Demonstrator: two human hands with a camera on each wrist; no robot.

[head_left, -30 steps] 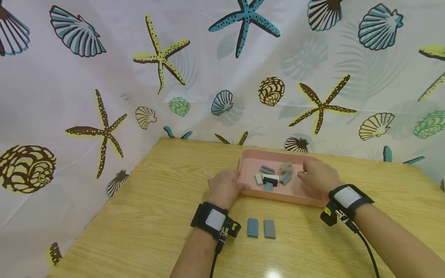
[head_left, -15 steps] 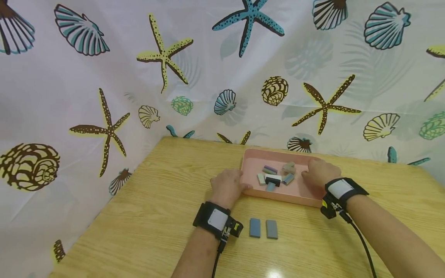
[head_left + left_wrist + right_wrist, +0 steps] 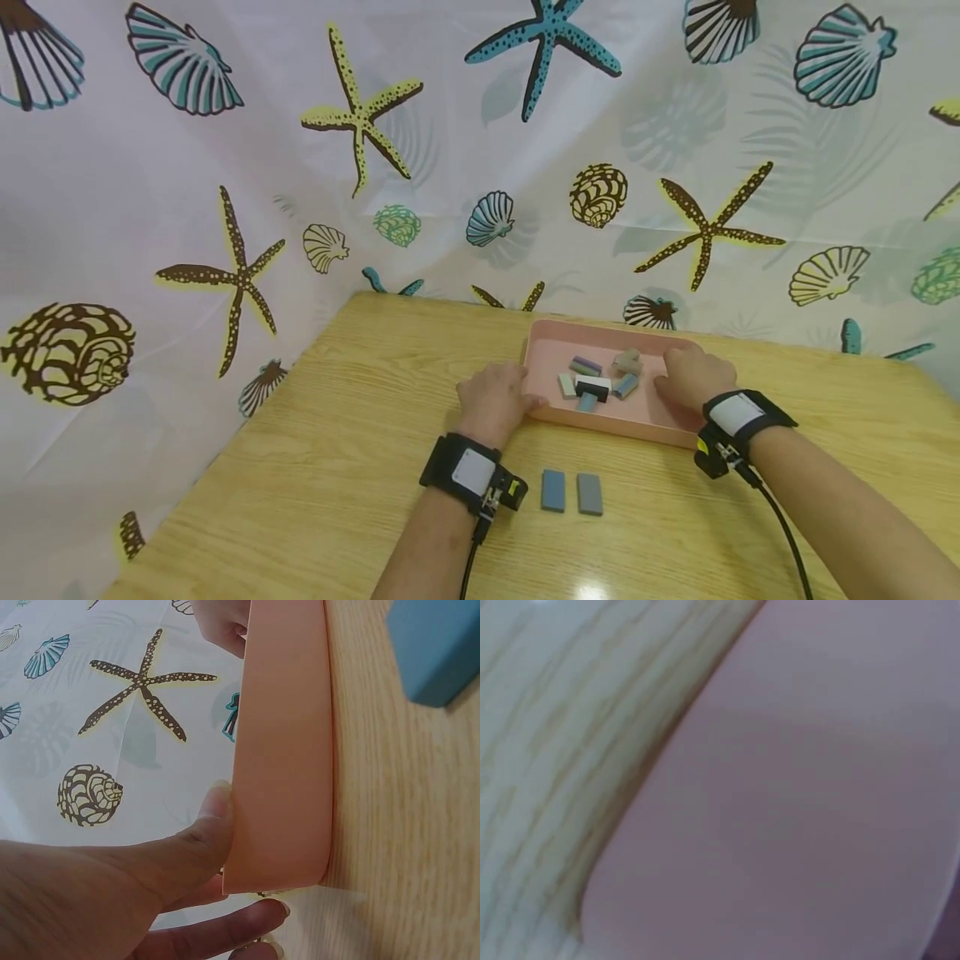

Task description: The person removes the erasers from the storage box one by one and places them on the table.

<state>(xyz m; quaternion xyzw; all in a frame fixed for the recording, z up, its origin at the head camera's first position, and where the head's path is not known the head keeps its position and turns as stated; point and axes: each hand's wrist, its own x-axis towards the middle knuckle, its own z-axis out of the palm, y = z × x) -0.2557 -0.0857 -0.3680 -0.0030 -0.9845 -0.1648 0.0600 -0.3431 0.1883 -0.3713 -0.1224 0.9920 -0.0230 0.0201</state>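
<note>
A shallow pink tray (image 3: 615, 427) lies on the wooden table in the head view. My left hand (image 3: 491, 406) holds its left end, the thumb (image 3: 216, 806) against the rim and the other fingers beyond the corner in the left wrist view. At the opposite end, my right hand (image 3: 695, 379) grips the tray with its thumb inside; its other fingers are mostly hidden. The right wrist view shows only the tray's outer wall (image 3: 780, 825) and table. Inside lie several small blocks, among them a black-and-white piece (image 3: 593, 388), a purple one (image 3: 587, 363) and beige ones (image 3: 627, 362).
On the table in front of the tray, a blue block (image 3: 553, 490) and a grey block (image 3: 589, 494) lie side by side. A white curtain (image 3: 450, 150) with shells and starfish hangs behind and to the left. Cables run from both wrist cameras.
The right wrist has shifted slightly left and the right hand has settled on the tray's end. The left hand keeps its hold. The whole head view has drifted a little.
</note>
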